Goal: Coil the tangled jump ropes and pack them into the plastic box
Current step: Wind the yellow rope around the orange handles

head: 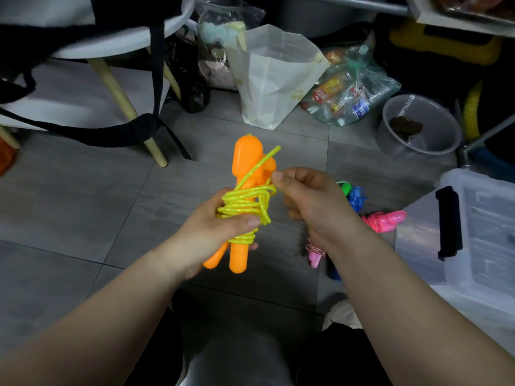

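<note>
The yellow jump rope (242,202), wound round its orange handles (247,157) above the floor (83,207), sits gripped in my left hand (207,229) while my right hand (312,201) pinches its loose end, and I judge the light, slick, springy cord would unwind unless held across the wraps.
</note>
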`<state>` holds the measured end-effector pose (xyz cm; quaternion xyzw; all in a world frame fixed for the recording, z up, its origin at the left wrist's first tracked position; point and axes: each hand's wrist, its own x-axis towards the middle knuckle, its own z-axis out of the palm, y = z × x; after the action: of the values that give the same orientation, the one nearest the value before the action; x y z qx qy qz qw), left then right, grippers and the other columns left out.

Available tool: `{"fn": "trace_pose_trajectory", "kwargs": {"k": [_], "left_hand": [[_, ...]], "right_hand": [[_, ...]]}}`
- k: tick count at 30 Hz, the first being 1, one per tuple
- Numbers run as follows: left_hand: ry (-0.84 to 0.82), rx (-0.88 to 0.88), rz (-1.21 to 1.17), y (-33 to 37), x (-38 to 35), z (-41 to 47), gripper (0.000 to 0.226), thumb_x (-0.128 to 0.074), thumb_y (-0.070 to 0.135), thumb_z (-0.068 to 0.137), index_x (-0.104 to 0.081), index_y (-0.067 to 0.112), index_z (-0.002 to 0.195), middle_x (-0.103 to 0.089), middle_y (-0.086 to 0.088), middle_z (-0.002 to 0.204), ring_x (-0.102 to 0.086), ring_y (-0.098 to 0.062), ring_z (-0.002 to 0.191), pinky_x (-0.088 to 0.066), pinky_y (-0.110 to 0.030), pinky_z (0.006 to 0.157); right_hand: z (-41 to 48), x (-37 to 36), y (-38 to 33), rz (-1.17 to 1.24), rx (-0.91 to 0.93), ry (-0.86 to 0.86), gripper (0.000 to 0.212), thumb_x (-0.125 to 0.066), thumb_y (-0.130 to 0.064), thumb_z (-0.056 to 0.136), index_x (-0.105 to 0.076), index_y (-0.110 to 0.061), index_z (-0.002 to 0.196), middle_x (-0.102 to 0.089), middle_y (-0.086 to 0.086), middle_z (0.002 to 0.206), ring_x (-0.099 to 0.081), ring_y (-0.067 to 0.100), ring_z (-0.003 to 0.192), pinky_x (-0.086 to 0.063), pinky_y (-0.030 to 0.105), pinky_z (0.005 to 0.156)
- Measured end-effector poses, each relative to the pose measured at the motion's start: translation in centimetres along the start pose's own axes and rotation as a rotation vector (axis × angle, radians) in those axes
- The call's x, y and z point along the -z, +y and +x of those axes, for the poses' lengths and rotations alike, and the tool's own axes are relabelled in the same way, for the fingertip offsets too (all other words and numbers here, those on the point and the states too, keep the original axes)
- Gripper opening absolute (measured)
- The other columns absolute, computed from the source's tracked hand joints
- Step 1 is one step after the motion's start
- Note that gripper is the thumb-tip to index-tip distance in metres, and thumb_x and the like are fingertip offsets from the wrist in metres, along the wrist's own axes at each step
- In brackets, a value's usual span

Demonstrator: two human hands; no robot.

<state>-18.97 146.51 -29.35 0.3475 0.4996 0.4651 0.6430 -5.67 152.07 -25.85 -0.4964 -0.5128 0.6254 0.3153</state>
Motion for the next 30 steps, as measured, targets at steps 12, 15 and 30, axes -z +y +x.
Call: {"fn": "trace_pose_trajectory", "kwargs": {"k": [12,15,30], "left_hand": [[-0.104,-0.023,-0.089,0.4,0.5,-0.2,0.071,-0.08,0.035,0.027,-0.052,0.006,0.086,-0.059,-0.001,0.05,-0.055,-0.01,0.044,-0.052,-0.025,0.052],[-0.099,0.025,-0.099,0.0,0.7,-0.1,0.065,-0.075,0.032,0.032,-0.053,0.004,0.087,-0.062,-0.005,0.053,-0.06,-0.014,0.046,-0.053,-0.026,0.05],[0.111,-0.002,0.118,-0.5,0.0,0.3,0.04,-0.07,0.031,0.057,-0.053,0.022,0.092,-0.059,0.006,0.071,-0.055,0.005,0.047,-0.038,-0.008,0.04]], "right_hand": [[0.7,-0.1,0.3,0.203,-0.099,0.085,0.026,-0.051,-0.011,0.089,-0.054,-0.014,0.063,-0.033,-0.012,0.032,-0.029,0.0,0.033,-0.027,0.012,0.036],[0.8,0.2,0.5,0.2,-0.102,0.079,0.025,-0.052,-0.011,0.088,-0.054,-0.013,0.063,-0.034,-0.011,0.032,-0.029,0.0,0.033,-0.025,0.012,0.036],[0.5,-0.5,1.1,0.064,-0.024,-0.03,0.022,-0.056,-0.012,0.086,-0.057,-0.009,0.064,-0.05,0.01,0.056,-0.046,0.002,0.037,-0.045,0.014,0.041]]}}
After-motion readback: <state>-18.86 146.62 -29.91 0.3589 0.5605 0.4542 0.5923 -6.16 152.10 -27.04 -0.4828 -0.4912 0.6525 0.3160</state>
